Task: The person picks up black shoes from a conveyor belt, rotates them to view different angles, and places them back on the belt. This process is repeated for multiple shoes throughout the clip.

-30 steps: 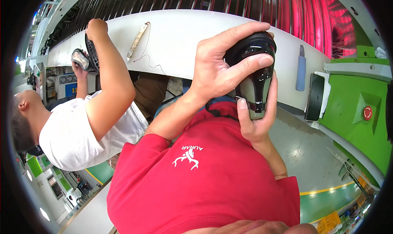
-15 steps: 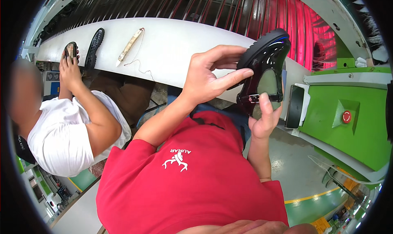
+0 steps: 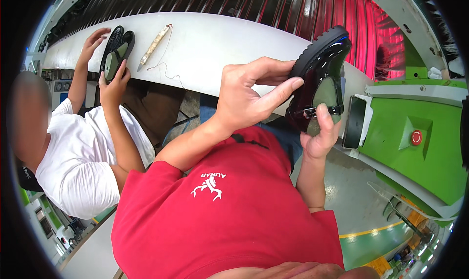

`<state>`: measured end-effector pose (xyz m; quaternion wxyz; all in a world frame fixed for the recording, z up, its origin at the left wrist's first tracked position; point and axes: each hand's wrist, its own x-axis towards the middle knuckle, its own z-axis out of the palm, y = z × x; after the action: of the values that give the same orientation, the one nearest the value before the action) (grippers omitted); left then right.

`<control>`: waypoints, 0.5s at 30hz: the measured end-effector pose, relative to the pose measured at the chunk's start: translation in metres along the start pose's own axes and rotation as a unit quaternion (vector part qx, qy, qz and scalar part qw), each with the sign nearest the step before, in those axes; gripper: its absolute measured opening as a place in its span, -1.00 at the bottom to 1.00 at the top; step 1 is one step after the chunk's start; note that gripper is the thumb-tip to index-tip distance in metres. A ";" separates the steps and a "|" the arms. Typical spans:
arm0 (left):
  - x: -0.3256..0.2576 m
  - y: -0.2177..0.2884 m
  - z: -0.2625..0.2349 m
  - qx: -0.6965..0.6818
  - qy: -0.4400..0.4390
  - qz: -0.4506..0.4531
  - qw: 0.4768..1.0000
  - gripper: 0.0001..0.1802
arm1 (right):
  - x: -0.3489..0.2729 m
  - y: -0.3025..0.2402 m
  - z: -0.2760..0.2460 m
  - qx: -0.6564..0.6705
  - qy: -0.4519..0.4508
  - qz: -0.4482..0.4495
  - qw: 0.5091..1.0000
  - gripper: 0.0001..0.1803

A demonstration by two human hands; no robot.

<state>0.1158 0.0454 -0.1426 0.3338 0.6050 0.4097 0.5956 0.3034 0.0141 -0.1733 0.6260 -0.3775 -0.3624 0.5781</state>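
Note:
A glossy black shoe point(image 3: 328, 59) with a thick ridged sole, a buckled strap and a green-grey insole is held up between my hands, toe pointing up. My left hand point(image 3: 254, 91) pinches the sole's edge between thumb and fingers. At the strap and heel end, my right hand point(image 3: 320, 132) grips the shoe, its thumb pressed by the strap; its other fingers are largely hidden behind the shoe. Left of me a co-worker's hand point(image 3: 115, 86) holds another dark shoe point(image 3: 119, 56) with a green insole, beside a black sole point(image 3: 111, 39).
A white work surface point(image 3: 210, 47) runs across in front, with a pale wrapped stick point(image 3: 155, 47) and a loose thread on it. Metal rollers point(image 3: 234, 3) lie behind it. At right stands a green machine point(image 3: 415, 122) with a red button and a phone-like dark screen point(image 3: 354, 121).
My hands and the shoe have shifted slightly, with the shoe turned a little. The co-worker has moved the other shoe over beside the black sole and raised one hand away from it.

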 end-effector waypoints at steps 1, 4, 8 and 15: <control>-0.002 0.000 0.001 0.005 0.008 -0.005 1.000 -0.76 | -0.001 0.000 0.000 -0.011 -0.002 0.000 1.000 -0.08; -0.004 -0.005 0.002 0.018 0.012 -0.012 1.000 -0.80 | -0.002 0.002 0.000 -0.067 -0.006 -0.039 0.997 -0.08; -0.010 -0.024 -0.001 -0.048 0.003 -0.053 0.997 -0.75 | -0.004 0.000 0.006 -0.166 -0.025 -0.101 0.981 -0.07; -0.007 -0.021 -0.006 -0.197 0.084 -0.017 0.977 -0.23 | -0.016 0.007 0.034 -0.447 -0.088 -0.309 0.835 0.02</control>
<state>0.1081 0.0475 -0.1638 0.4208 0.4678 0.3216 0.7075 0.2687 0.0007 -0.1644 0.5005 -0.4322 -0.7328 0.1604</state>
